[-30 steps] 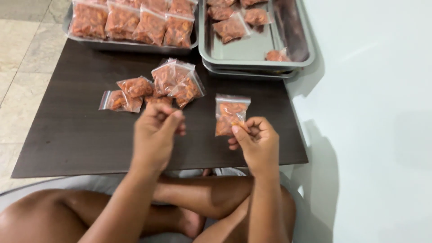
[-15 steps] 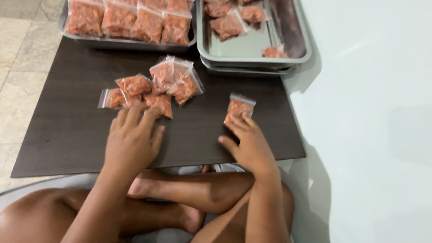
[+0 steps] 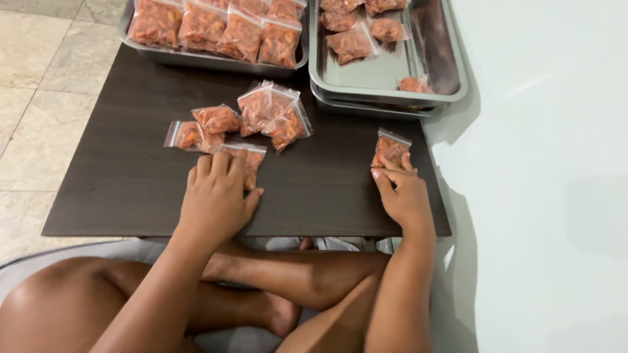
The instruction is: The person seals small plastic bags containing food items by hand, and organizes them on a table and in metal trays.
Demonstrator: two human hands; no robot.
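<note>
My left hand (image 3: 219, 193) lies flat, palm down, on a small clear bag of orange snacks (image 3: 252, 163) at the near edge of a loose cluster of such bags (image 3: 265, 114) on the dark table (image 3: 124, 189). The hand covers most of that bag. My right hand (image 3: 402, 189) rests its fingertips on the lower edge of a single snack bag (image 3: 391, 147), which lies flat near the table's right edge.
A steel tray (image 3: 216, 60) packed with filled bags stands at the back left. A second steel tray (image 3: 392, 72) with a few bags stands at the back right. A pale wall is on the right and tiled floor on the left. My crossed legs are below the table.
Both hands have come down from mid-air to the table. The left one has moved left to the cluster. The right one has laid its bag flat near the right edge.
</note>
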